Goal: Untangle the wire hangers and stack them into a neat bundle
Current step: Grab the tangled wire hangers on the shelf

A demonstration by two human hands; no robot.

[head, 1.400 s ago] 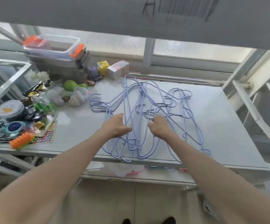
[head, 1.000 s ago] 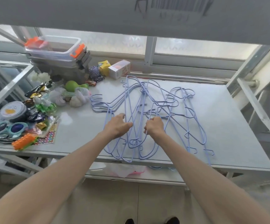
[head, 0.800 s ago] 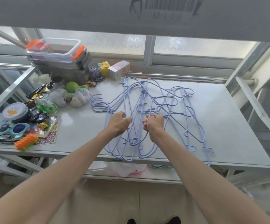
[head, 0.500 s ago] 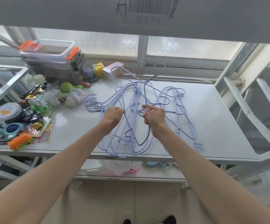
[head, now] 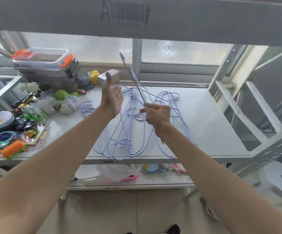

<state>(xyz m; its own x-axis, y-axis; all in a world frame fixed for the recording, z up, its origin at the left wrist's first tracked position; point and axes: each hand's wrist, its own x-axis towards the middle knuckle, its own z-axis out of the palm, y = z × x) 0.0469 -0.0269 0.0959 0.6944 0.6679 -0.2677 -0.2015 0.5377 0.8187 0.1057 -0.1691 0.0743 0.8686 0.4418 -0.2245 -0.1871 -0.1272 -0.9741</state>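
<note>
A tangle of pale lilac wire hangers [head: 128,129] lies spread over the middle of the white shelf [head: 209,125]. My right hand [head: 157,116] is closed on one hanger [head: 133,76] and holds it raised, edge-on, slanting up and to the left above the pile. My left hand [head: 112,100] hovers in the air just left of that hanger, palm open and fingers apart, touching nothing. Several hooks [head: 87,108] poke out at the pile's left side.
Clutter fills the shelf's left part: clear boxes with orange clips [head: 42,61], a green toy [head: 61,95], white net balls [head: 68,105], sunglasses [head: 0,137], an orange toy [head: 12,149], small cartons [head: 109,76]. A beam with a barcode [head: 125,13] hangs overhead. Metal frame bars [head: 248,105] stand at right.
My right hand has lifted one hanger up off the pile and tilted it upright. My left hand let go of the wires, rose and opened.
</note>
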